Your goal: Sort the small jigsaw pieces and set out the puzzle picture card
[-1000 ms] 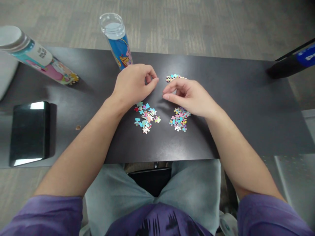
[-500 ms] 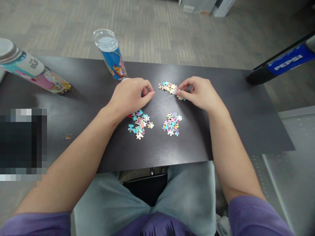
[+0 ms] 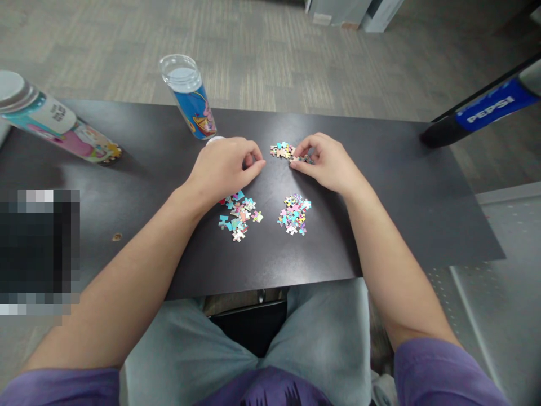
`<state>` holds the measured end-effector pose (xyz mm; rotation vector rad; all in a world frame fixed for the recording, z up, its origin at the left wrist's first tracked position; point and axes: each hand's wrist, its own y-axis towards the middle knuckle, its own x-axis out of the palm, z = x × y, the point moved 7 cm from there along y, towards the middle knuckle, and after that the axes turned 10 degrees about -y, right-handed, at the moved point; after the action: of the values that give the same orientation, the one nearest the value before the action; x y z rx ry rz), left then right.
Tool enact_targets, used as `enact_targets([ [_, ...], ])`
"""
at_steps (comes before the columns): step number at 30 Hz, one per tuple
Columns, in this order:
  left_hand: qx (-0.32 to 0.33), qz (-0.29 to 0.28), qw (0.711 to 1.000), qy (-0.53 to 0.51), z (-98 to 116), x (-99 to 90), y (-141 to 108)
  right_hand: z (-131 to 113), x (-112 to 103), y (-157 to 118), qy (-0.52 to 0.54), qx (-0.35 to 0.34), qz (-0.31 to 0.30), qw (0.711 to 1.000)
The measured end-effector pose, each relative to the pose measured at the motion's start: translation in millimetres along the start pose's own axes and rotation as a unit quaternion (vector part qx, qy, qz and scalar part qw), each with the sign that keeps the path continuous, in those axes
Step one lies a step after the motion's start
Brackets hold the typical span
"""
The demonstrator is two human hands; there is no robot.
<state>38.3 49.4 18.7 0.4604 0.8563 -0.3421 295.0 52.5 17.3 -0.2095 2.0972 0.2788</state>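
Three groups of small colourful puzzle pieces lie on the dark table. My right hand (image 3: 325,160) is over the far group (image 3: 282,150), its thumb and fingers closed at a piece there, too small to make out well. My left hand (image 3: 230,164) hovers left of that group with fingers curled and thumb tip near the index finger; whether anything is between them is hidden. Below my left wrist lies the left group (image 3: 242,214), partly covered by it. The right group (image 3: 295,214) sits nearer the table's front edge, between my forearms.
A clear-topped blue tube (image 3: 192,101) stands behind my left hand, beside a partly hidden white round thing (image 3: 214,140). A larger printed tube (image 3: 63,124) stands far left. A Pepsi-labelled object (image 3: 482,110) is at the table's (image 3: 414,197) back right.
My right hand has moved left over the far group and covers more of its middle. My left hand has barely moved. The view has shifted slightly.
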Motion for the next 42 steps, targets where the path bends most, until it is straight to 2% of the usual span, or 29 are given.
enact_targets([
  [5,-0.009,-0.016,1.0,0.012,2,-1.1,1,-4,1,-2,0.084,-0.031,-0.018,0.996],
  [10,-0.013,-0.024,1.0,0.012,3,-2.6,0,-11,10,-4,0.206,-0.05,-0.085,0.974],
  [17,-0.011,-0.018,1.0,0.008,1,-1.3,0,-22,7,-10,0.282,-0.031,-0.121,0.951],
  [23,-0.011,-0.021,1.0,0.011,0,-1.0,0,-20,7,-10,0.319,-0.005,-0.132,0.939],
  [29,-0.023,-0.029,0.999,0.007,-1,-1.3,1,-22,8,-15,0.302,0.004,-0.191,0.934],
  [36,-0.032,-0.036,0.999,0.018,0,-2.1,1,-27,12,-23,0.22,-0.032,-0.282,0.933],
  [38,-0.034,-0.037,0.999,0.016,1,-2.2,0,-20,9,-19,0.201,-0.03,-0.239,0.95],
  [42,-0.033,-0.035,0.999,0.017,2,-2.4,0,-3,0,-8,0.136,-0.01,-0.091,0.987],
])
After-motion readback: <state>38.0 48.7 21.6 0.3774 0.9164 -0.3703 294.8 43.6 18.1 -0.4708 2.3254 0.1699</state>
